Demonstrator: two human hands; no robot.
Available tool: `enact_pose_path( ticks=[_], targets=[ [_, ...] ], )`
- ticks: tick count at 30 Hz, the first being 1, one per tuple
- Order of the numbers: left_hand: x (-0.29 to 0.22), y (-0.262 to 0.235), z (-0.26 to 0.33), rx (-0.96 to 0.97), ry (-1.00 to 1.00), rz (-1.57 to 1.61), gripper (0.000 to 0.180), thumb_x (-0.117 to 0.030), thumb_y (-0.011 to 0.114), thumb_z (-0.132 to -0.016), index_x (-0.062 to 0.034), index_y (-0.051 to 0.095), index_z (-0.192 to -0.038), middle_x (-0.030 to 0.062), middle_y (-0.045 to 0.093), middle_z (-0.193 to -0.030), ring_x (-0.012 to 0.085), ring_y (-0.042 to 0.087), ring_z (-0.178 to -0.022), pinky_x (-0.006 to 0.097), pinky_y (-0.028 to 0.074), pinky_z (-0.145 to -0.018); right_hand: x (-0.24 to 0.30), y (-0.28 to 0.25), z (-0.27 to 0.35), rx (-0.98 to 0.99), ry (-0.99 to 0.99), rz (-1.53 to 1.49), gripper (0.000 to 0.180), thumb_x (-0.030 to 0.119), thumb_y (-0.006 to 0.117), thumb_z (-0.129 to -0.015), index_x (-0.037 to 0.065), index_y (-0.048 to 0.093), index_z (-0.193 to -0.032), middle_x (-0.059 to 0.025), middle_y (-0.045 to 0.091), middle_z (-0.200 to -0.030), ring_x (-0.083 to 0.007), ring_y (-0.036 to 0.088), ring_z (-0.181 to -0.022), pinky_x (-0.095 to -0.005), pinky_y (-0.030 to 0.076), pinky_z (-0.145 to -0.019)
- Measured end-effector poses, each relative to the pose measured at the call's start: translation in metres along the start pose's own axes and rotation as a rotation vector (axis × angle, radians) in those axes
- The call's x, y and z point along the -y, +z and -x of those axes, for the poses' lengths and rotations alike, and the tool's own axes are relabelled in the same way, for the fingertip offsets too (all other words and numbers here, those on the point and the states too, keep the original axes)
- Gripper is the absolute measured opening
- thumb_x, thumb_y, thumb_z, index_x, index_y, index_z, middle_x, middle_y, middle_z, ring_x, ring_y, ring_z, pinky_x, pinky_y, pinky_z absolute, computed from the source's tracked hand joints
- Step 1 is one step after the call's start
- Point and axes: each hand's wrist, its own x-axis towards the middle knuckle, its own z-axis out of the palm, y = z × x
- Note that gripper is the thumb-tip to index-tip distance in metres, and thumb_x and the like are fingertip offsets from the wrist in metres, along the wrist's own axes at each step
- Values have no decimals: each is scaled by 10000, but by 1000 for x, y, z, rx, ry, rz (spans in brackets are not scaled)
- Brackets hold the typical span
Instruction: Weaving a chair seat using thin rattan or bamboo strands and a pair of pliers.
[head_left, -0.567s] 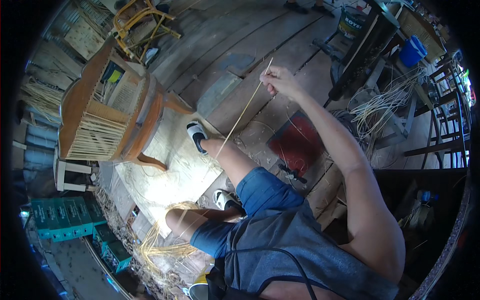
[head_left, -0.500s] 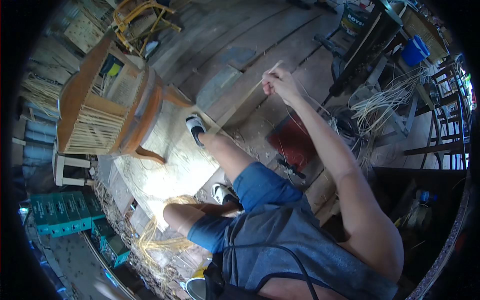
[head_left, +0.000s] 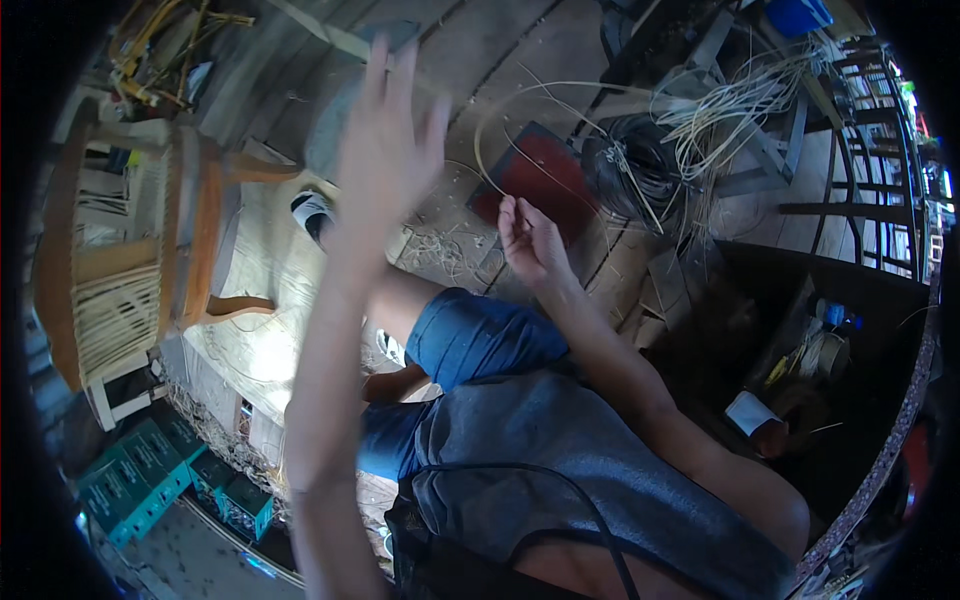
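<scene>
My left hand is raised in front of me, smeared by motion, its fingers stretched out and apart with nothing seen in them. Lower and to the right, my right hand pinches the end of a thin pale cane strand. From those fingertips the strand bows upward and runs off to the right. At the left, a brown wooden chair lies tipped over, with pale cane strips strung across its frame. Neither hand touches the chair.
A red square panel lies on the plank floor behind my right hand. Beside it are a dark coil and a loose bundle of pale strands. Teal boxes stand lower left; a dark bin is at the right.
My left arm has come up from the lower left into the middle. My right hand has moved down and nearer to me, still pinching a strand. The view has shifted to the right.
</scene>
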Motion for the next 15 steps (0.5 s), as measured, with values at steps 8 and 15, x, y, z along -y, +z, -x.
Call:
enact_pose_path(
  ticks=[8,15],
  targets=[
    [7,113,159,330,-1138,974,299,-253,581,-938,11,630,-1071,109,649,-845,168,645,-742,278,525,-639,-56,-16,-17,-67,74,344,100,123,551,-918,52,617,-941,-87,662,-883,-160,654,-764,-289,565,-690],
    [51,103,171,320,-1291,853,244,-179,567,-953,-29,625,-1137,26,583,-715,36,423,-488,203,371,-438,-7,-140,-77,456,234,1842,336,280,626,-862,13,639,-1065,-127,681,-1023,-263,660,-918,-359,529,-789]
  ],
)
